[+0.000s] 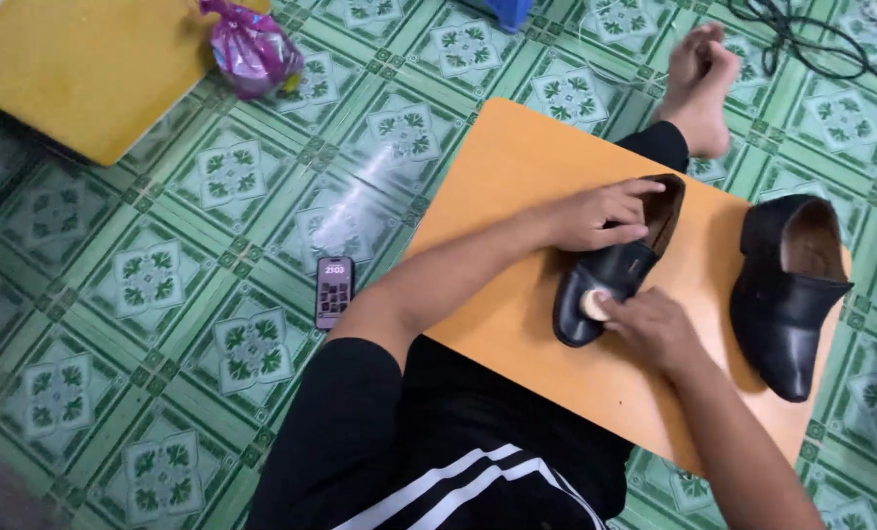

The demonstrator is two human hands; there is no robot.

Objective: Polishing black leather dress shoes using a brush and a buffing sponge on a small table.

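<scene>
1. A yellow board [75, 69] is seen far to the left of both hands, at the top corner, with a knotted purple plastic bag [250, 47] just beside its edge
2. A phone [334, 291] is laid face up on the green patterned floor tiles [163, 255], well to the left of the left hand
3. An orange tabletop [517, 177] is spread under both hands, over the person's lap
4. The left hand [600, 216] is closed around the heel end of a black leather shoe [610, 270], with the fingers curled over the rim of its opening
5. The right hand [654, 329] is clenched on a small pale pad [593, 303], which is pressed against the upper of the same shoe near the toe
6. A second black shoe [787, 294] is stood on the tabletop to the right of both hands, untouched
7. A bare foot [701, 83] is seen beyond the hands, and black cables [811, 44] are trailed across the tiles further right
</scene>
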